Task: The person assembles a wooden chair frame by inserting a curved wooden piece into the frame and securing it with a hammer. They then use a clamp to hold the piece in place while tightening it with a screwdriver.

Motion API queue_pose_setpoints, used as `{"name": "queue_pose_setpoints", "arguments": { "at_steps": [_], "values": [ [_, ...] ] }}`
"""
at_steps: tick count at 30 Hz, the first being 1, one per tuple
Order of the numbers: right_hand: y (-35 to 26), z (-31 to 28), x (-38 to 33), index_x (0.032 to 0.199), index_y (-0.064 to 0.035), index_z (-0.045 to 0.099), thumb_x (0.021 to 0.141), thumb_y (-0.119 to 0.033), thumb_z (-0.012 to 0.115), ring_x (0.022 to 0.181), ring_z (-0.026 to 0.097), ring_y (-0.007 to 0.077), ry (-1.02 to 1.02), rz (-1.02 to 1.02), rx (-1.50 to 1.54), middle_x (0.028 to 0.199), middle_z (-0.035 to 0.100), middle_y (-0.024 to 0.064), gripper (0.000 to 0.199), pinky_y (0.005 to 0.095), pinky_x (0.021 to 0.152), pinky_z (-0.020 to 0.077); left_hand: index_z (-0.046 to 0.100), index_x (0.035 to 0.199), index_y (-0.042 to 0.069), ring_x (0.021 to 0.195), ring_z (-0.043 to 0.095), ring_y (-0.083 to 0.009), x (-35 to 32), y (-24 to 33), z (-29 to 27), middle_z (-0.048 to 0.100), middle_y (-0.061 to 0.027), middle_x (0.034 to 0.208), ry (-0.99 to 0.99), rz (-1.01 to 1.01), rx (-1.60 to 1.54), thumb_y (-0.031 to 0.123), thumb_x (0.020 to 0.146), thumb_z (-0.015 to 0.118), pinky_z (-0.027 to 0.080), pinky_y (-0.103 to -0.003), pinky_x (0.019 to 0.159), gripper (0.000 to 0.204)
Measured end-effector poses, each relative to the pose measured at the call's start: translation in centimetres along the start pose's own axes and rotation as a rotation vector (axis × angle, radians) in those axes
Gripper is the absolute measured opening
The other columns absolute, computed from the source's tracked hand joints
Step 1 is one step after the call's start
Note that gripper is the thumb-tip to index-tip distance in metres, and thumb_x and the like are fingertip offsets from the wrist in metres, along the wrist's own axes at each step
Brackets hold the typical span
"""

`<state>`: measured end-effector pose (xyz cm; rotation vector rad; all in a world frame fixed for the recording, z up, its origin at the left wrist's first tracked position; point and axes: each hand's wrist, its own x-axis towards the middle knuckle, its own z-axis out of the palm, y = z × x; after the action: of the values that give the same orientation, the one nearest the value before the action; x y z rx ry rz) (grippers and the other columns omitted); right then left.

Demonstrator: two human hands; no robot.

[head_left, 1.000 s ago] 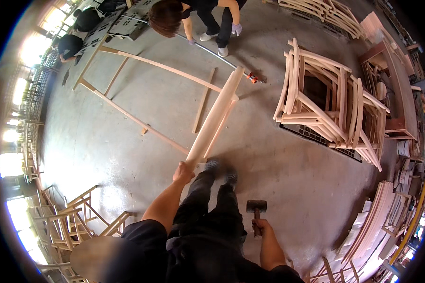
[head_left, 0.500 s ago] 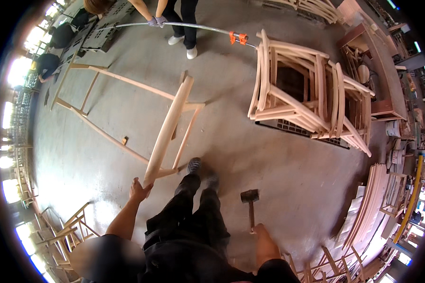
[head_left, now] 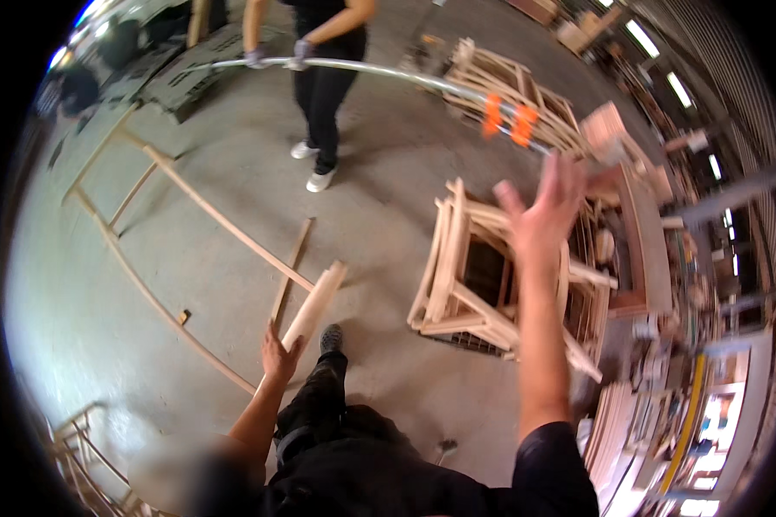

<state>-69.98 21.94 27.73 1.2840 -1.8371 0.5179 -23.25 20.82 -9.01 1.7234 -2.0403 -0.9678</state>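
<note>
My left hand [head_left: 282, 355] grips the near end of a wide, pale wooden rail [head_left: 317, 302], fingers on one side and thumb on the other. This rail tops the near end of a long wooden frame [head_left: 224, 226] on the floor. My right hand [head_left: 547, 202] is raised with spread fingers and nothing in it, slightly blurred, just below the end of a long metal bar clamp [head_left: 397, 77] with orange fittings [head_left: 509, 119]. A co-worker's gloved hands [head_left: 300, 53] hold the clamp's bar. The mallet [head_left: 446, 446] is down by my body, out of my hands.
Stacked wooden chair frames [head_left: 457, 258] stand on a dark grid base at the right, partly behind my right arm. More frames [head_left: 517, 86] lie beyond. A loose wooden strip [head_left: 291, 271] and a small block [head_left: 184, 317] are on the floor. More wooden frames [head_left: 90, 457] stand lower left.
My right hand has let go of the mallet and risen toward the clamp. The co-worker has brought the clamp nearer and to the right. My left hand stays on the rail as the view shifts.
</note>
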Motion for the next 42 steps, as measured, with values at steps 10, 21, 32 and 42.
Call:
{"name": "queue_pose_setpoints", "arguments": {
  "at_steps": [10,21,32,42],
  "values": [
    [6.1,5.2,10.0,0.089,-0.0069,0.062,0.088,-0.022,0.078,0.052,0.056,0.0083,-0.801,0.553,0.584,0.068,0.061,-0.0004,0.022,0.024,0.041,0.042,0.037,0.151,0.003,0.102,0.064,-0.0385,27.7,1.1,-9.2,0.066,-0.024,0.11,0.302,-0.214,-0.167,0.036,0.086,0.074,0.052,-0.046,0.087,0.081],
    [5.4,3.5,-8.0,0.102,-0.0072,0.064,0.092,-0.026,0.075,0.059,0.064,0.0126,-1.128,0.835,0.886,0.082,0.07,0.0055,0.024,0.0243,0.05,0.0477,0.044,0.146,-0.001,0.108,0.062,-0.0223,19.8,24.3,-1.0,0.064,-0.0141,0.122,-0.466,-0.096,-1.271,0.057,0.094,0.064,0.051,-0.037,0.094,0.081],
    [2.5,1.8,-18.1,0.113,-0.0073,0.053,0.089,-0.041,0.077,0.056,0.057,0.0127,-0.97,1.029,1.143,0.083,0.062,0.0053,0.048,0.0249,0.044,0.0415,0.031,0.15,-0.005,0.128,0.053,-0.0242,8.1,32.6,8.7,0.056,-0.0188,0.138,-0.378,0.172,-1.488,0.039,0.106,0.052,0.04,-0.038,0.111,0.065],
    [-0.3,6.9,-17.3,0.107,-0.0064,0.058,0.091,-0.048,0.072,0.048,0.056,0.0116,-0.956,0.921,1.163,0.08,0.066,0.0071,0.046,0.0215,0.037,0.0342,0.028,0.151,-0.004,0.137,0.044,-0.0272,6.4,28.4,14.8,0.044,-0.0203,0.146,-0.479,0.119,-1.462,0.04,0.1,0.064,0.038,-0.041,0.114,0.076]
  ]
}}
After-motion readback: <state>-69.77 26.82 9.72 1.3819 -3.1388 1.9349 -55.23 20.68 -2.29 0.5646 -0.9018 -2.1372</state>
